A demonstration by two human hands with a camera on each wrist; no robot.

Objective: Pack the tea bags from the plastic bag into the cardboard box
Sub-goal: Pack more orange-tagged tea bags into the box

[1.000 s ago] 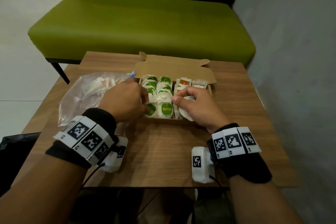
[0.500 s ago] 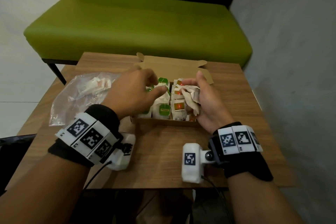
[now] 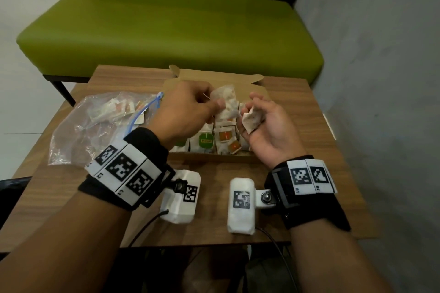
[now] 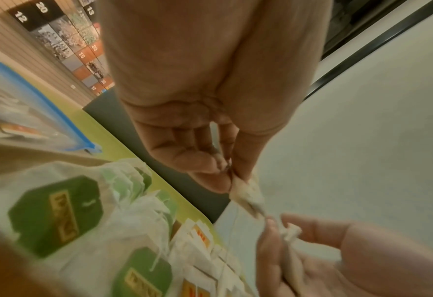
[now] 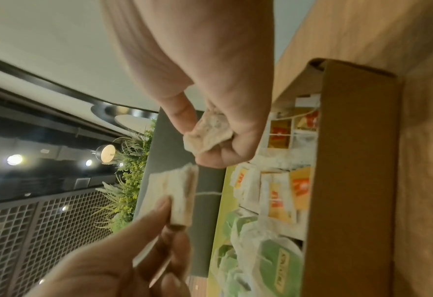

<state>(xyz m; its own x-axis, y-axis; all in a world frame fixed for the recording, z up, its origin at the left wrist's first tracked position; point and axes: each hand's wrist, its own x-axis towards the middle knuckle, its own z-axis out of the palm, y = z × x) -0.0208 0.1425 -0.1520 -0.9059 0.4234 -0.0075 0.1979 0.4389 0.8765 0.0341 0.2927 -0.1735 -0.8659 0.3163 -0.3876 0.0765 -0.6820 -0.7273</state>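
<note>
Both hands raised since earlier; left hand [image 3: 188,112] pinches tea bag [image 3: 225,102] above cardboard box [image 3: 209,156].

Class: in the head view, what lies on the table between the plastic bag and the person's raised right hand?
The open cardboard box of tea bags, with the left hand raised over it.

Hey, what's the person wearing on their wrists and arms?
Bare forearms, no sleeves. Each wrist has a black band carrying white tiles printed with black square codes. A white camera block with its own code hangs under each wrist, trailing a black cable.
</note>
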